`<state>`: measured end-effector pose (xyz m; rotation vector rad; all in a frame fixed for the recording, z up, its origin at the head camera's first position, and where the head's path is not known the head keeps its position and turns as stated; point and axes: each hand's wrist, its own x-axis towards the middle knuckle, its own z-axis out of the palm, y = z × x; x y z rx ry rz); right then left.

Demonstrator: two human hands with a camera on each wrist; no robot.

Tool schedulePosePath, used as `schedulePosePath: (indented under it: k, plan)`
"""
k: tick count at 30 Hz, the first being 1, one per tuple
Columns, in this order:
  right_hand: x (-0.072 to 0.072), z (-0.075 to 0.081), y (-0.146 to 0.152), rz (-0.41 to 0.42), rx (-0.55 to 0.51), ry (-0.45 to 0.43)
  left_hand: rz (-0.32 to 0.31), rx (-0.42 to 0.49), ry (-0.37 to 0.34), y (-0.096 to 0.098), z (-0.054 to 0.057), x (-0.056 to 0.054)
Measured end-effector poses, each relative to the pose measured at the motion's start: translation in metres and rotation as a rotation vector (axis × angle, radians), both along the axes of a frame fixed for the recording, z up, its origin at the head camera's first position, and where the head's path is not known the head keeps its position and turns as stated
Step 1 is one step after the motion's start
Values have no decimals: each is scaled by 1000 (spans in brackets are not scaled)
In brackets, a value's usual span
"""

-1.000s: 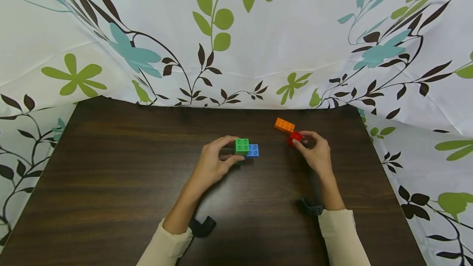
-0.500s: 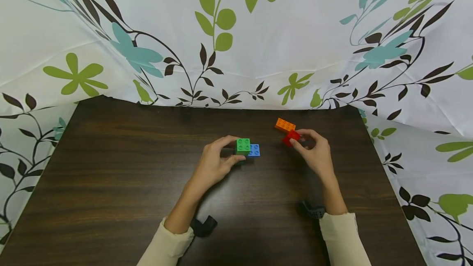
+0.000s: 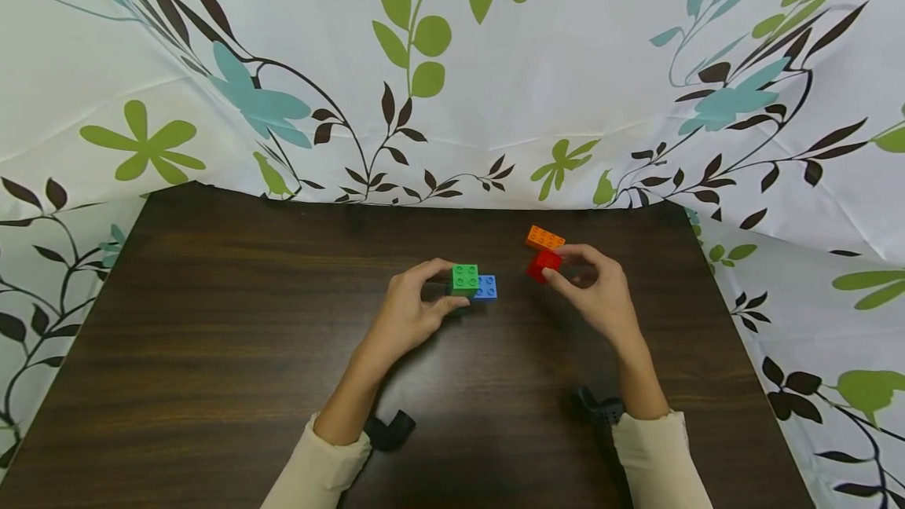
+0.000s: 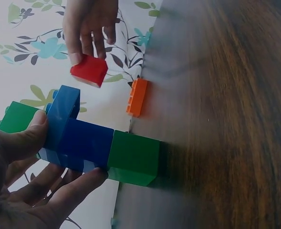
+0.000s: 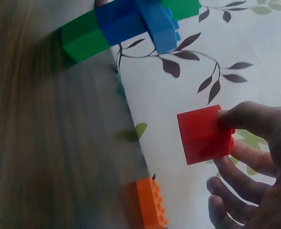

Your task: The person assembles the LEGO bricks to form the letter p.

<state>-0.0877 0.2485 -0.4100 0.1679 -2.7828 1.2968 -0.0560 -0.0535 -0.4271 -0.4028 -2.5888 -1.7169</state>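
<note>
My left hand [image 3: 413,309] grips a stack of toy building bricks between thumb and fingers. In the head view the stack shows a green top brick [image 3: 464,279] and a blue brick [image 3: 487,287] jutting out to the right beneath it. Lower down, the left wrist view reveals a dark blue brick [image 4: 88,143] and a green bottom brick [image 4: 134,155] near the tabletop. To the right, my right hand [image 3: 602,293] pinches a red brick [image 3: 544,265] by one end, raised above the table. The red brick and the stack are apart.
An orange brick [image 3: 544,238] lies on the dark wooden table [image 3: 247,320], just behind the red one in the head view. A white cloth [image 3: 297,38] with a leaf pattern hangs behind the table. Dark straps [image 3: 390,432] show near the wrists.
My right hand has carried the red brick a short way left, toward the stack, and the brick's angle has turned. The left hand and its stack stay almost still; the orange brick has not moved.
</note>
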Motion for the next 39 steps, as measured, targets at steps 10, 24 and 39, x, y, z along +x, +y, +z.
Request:
schedulePosePath:
  k: [10,24,39]
  plan:
    - [7,13,-16,72,-15,40,11,-15,-33,0,2,-1]
    - [18,29,-35,156,-10,75,8,-16,-31,-1,1,-3]
    - [21,31,-46,224,3,61,1,-5,-28,-1,-1,-3]
